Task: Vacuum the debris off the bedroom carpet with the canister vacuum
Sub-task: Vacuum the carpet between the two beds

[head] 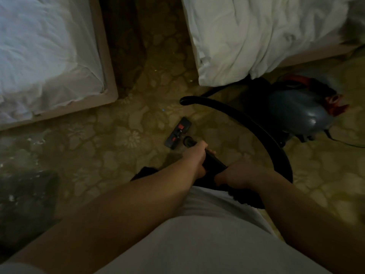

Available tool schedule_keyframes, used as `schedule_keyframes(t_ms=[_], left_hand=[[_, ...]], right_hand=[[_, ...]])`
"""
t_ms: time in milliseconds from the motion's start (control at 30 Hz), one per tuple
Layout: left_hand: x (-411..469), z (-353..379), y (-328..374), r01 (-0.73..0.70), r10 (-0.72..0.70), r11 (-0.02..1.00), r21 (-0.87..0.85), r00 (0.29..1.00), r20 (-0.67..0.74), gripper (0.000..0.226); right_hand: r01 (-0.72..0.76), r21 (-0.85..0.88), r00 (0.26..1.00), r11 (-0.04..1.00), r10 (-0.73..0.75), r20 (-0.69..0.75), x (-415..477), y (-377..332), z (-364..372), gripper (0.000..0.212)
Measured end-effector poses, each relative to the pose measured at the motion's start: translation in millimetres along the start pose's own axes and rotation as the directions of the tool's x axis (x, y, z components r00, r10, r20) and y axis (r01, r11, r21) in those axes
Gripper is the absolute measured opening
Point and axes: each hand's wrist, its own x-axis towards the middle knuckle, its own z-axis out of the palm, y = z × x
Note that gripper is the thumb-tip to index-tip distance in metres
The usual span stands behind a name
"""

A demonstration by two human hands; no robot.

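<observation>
Nearest, a white shirt (197, 234) is filling the bottom of the view, and both bare forearms are reaching out over it. The right hand (235, 176) is sitting closest to the body, its fingers curling round the rear of the black wand (214, 163). Just ahead, the left hand (194, 157) is gripping the same wand farther down, fingers wrapping over the tube. The wand is pointing down and away to the floor head (178, 133), a black bar with red pedals, which is lying flat on the floral carpet (122, 135) just beyond the left knuckles. A black hose (262, 125) is arching from behind the right hand, up and round on the right side. Farther right, the grey canister (300, 109) with red trim is sitting on the carpet beside the foot of a bed. A tiny blue speck (163, 110) is lying just past the floor head, and pale flecks (37, 142) are dotting the carpet at the left, near a dark blurred shape (27, 194) that I cannot identify. Farthest off, the left bed (49, 56) and the right bed (256, 36), both in white bedding, are flanking a shadowed aisle of carpet.
</observation>
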Motion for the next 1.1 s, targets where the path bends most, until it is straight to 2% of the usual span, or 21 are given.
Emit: schedule_keyframes(t_ms=[167,300,367,533,633,700,800,867,1100], left_hand=[[-4.5,2.3,-49.2,0.017,-0.017,0.999,0.048,1.0,-0.005,0.023],[-14.4,-20.1,-81.8,0.012,-0.014,0.997,0.079,1.0,0.021,0.023],[-20.1,-34.5,-106.8,0.029,-0.032,0.998,0.063,0.998,0.046,0.02],[-26.0,-58.0,-167.4,0.072,-0.074,0.996,0.048,0.997,0.025,0.02],[-28.5,-60.5,-188.1,0.086,-0.09,0.994,0.067,0.995,0.052,0.02],[-28.1,-54.1,-195.2,0.078,-0.08,0.994,0.079,0.996,0.027,0.022],[-36.8,-27.0,-194.2,0.051,-0.053,0.995,0.087,0.998,0.021,0.023],[-39.2,1.0,-193.6,0.035,-0.036,0.993,0.113,0.999,0.006,0.019],[-52.7,102.3,-184.8,-0.034,0.029,0.998,0.053,0.994,0.105,0.017]], right_hand=[[0.015,-0.067,0.998,0.998,-0.011,0.055,-18.7,32.0,23.8,0.013],[0.019,-0.015,0.998,1.0,-0.018,0.061,-32.5,49.4,60.9,0.012],[0.015,-0.007,0.997,1.0,-0.014,0.072,-37.6,62.8,87.2,0.015],[0.032,-0.124,0.999,0.992,-0.027,0.041,-50.7,96.9,138.6,0.018],[0.075,-0.121,0.996,0.99,-0.069,0.057,-56.6,116.7,149.0,0.034],[0.091,-0.112,0.995,0.99,-0.085,0.057,-59.5,127.5,146.8,0.037],[0.069,0.02,0.996,0.997,-0.07,0.062,-55.1,149.5,128.2,0.024],[0.052,0.074,0.995,0.996,-0.059,0.082,-56.5,166.9,106.8,0.026],[0.125,0.026,0.992,0.992,-0.124,-0.038,-64.9,212.3,11.2,0.022]])
